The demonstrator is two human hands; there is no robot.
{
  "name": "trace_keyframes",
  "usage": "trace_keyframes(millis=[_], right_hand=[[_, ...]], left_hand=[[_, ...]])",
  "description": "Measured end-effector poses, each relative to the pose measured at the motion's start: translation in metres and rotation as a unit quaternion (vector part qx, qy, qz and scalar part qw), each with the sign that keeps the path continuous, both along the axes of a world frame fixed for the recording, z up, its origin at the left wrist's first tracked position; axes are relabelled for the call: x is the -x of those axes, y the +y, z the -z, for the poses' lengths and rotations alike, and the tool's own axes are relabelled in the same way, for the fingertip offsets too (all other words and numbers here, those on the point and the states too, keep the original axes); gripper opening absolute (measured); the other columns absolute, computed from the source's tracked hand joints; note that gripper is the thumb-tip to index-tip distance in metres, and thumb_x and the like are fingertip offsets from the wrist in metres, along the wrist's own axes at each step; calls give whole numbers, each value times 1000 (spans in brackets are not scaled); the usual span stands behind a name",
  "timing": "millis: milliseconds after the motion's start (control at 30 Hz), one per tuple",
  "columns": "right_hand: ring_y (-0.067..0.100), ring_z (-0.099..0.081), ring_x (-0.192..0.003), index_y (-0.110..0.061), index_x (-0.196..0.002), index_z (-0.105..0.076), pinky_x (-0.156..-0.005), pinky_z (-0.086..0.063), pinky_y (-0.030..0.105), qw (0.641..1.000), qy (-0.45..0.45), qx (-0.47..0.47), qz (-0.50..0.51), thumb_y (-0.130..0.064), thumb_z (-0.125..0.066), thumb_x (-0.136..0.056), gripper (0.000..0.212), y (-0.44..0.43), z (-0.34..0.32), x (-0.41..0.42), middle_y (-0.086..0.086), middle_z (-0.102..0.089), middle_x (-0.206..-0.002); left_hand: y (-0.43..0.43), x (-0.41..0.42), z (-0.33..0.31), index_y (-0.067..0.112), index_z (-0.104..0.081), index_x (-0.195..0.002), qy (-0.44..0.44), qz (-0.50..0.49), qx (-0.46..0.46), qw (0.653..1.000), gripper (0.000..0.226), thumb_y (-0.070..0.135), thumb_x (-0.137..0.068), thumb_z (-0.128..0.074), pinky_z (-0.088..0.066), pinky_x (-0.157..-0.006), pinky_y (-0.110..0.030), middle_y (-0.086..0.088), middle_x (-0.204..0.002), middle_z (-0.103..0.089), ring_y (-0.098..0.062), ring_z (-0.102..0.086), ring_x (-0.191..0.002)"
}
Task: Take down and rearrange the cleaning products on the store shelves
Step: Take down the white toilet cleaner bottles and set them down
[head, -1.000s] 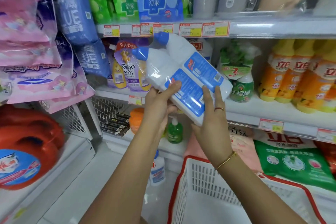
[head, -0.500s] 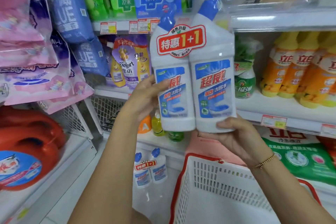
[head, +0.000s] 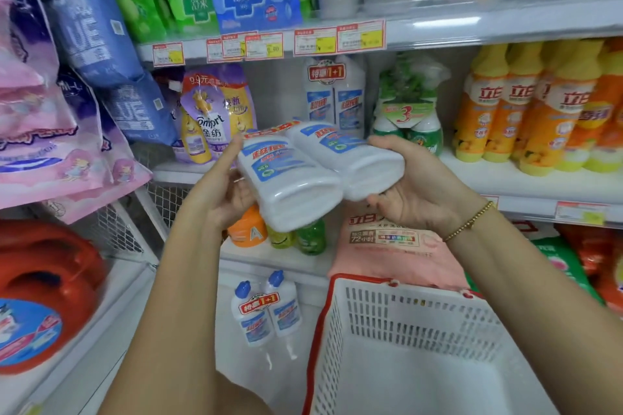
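Can't see much of the twin pack (head: 313,175) of toilet cleaner right now. It's tipped over with both white bases facing the camera, so the necks and caps are hidden behind the bodies, and only a sliver of the red promo band peeks over the top. The labels are foreshortened and too smeared to read.

It's up in the air in front of the middle shelf (head: 526,185), above the white basket (head: 367,281), which gets cut off at the bottom edge. The left hand (head: 219,192) holds it from the left: one finger runs straight up the side and the rest curl underneath, partly out of sight. The right hand (head: 414,192) wraps the right bottle's base end, thumb on top and fingers under.

Half a second back the pack was upright, caps up and labels facing the camera, with the right hand under its base. Now it's lying flat and lower, which uncovers a matching pack (head: 333,94) standing on the shelf behind it. The spare pack (head: 266,310) lower down hasn't moved.
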State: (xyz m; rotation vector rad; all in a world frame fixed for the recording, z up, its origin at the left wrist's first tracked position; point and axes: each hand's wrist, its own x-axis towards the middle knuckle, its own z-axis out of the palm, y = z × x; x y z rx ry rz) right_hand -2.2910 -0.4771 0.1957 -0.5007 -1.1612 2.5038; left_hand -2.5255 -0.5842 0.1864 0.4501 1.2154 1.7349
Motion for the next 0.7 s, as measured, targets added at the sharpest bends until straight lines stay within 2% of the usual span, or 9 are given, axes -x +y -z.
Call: trace_keyframes(millis=[67, 133, 200, 300, 400, 500, 567, 633, 700], right_hand=[[25, -69, -59, -4, -114, -64, -41, -55, 29, 1000, 8, 14, -14, -34, -56, -79, 47, 2, 2, -1, 12, -67, -94], [24, -69, -57, -2, -99, -71, -41, -55, 29, 1000, 1, 7, -20, -33, -58, -77, 41, 5, 8, 0, 12, -70, -87], [25, -68, -60, -2, -92, -74, -46, -57, 29, 999, -13, -10, -28, -33, -70, -69, 40, 9, 18, 2, 13, -70, -87], [26, -66, -75, -4, -95, -75, -62, -57, 32, 998, -27, -20, -47, -32, -89, -45, 59, 18, 37, 7, 14, -68, -102], [26, -69, -82, -5, -102, -72, -73, -56, 37, 998, -40, 4, -53, -28, -92, -39, 70, 27, 62, 16, 14, -68, -109], [21, -71, -78, -6, -106, -66, -62, -60, 33, 997, -57, -9, -53, -26, -95, -33, 81, 32, 93, 30, 14, -70, -105], [20, -71, -83, -6, -100, -72, -65, -59, 29, 995, -70, -17, -67, -24, -95, -37, 70, 36, 118, 39, 13, -71, -104], [24, -66, -102, -7, -109, -68, -83, -57, 36, 987, -99, -54, -113, -21, -91, -52, 63, 38, 142, 50, 15, -66, -117], [24, -61, -111, -9, -116, -62, -93, -51, 37, 965, -168, -134, -147, -13, -79, -70, 50, 36, 162, 63, 13, -63, -123]], left_hand=[[-3, 6, 0, 4, -58, -126, 22, 12, 15, 1000, 73, 51, -71, -66, -60, -75, -37, -14, -114, -70, -22, -71, -95], [-4, 12, -1, 6, -61, -110, 42, 22, 27, 999, 52, 49, -81, -62, -61, -62, -33, -10, -93, -74, -19, -74, -78], [-3, 16, -1, 8, -61, -101, 56, 13, 40, 998, 39, 44, -88, -59, -58, -53, -29, -7, -81, -73, -17, -73, -69], [3, 22, -1, 8, -59, -104, 68, 12, 63, 996, 38, 42, -88, -61, -56, -50, -28, -6, -75, -72, -17, -72, -65], [10, 34, 6, 11, -57, -113, 96, 14, 96, 991, 40, 41, -88, -62, -56, -47, -28, -2, -70, -72, -15, -72, -65], [9, 47, 16, 15, -58, -110, 157, 20, 129, 979, 37, 40, -84, -65, -58, -54, -28, -5, -87, -75, -13, -72, -68], [-1, 55, 25, 16, -62, -107, 211, 48, 125, 968, 59, 51, -63, -79, -60, -62, -28, -7, -104, -73, -13, -73, -76], [-12, 65, 38, 14, -63, -109, 254, 67, 109, 959, 90, 55, -33, -91, -59, -66, -28, -4, -101, -75, -16, -73, -84], [-23, 72, 57, 13, -62, -115, 276, 74, 97, 953, 98, 49, -30, -94, -58, -69, -29, -5, -104, -74, -19, -72, -91]])
